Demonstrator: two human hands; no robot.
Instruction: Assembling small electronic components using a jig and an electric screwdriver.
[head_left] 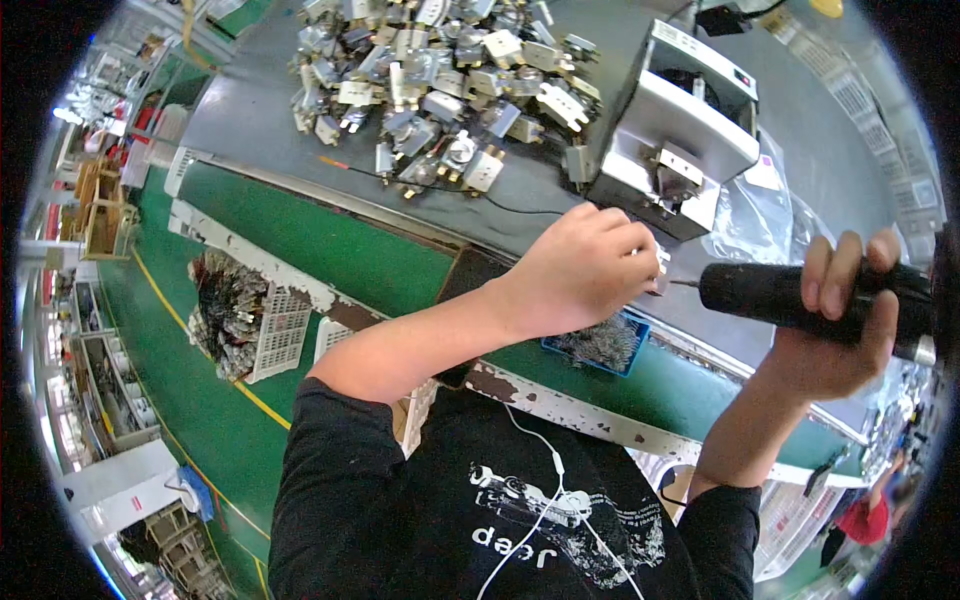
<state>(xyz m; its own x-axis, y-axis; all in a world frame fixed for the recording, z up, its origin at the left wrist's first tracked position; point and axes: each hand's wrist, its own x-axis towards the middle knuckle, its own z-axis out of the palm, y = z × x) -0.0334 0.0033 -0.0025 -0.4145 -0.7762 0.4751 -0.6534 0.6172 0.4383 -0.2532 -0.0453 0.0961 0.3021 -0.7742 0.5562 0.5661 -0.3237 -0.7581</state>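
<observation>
My left hand [590, 265] is closed around a small silvery metal part [660, 271], mostly hidden by the fingers, just above the bench edge. My right hand [840, 310] grips a black electric screwdriver [750, 291], held level. Its thin bit points left and ends close to the metal part; whether the two touch, I cannot tell. Beyond my left hand stands a silver box-shaped machine [690, 95] with an open front, probably a screw feeder. Below the left wrist, a blue tray [641, 345] holds many small thin metal pieces.
A large heap of small metal assemblies [440, 90] covers the far bench. A black cable [510, 208] runs from the heap toward my left hand. Clear plastic bags [765, 215] lie right of the machine. A white crate [283, 335] stands on the green floor at left.
</observation>
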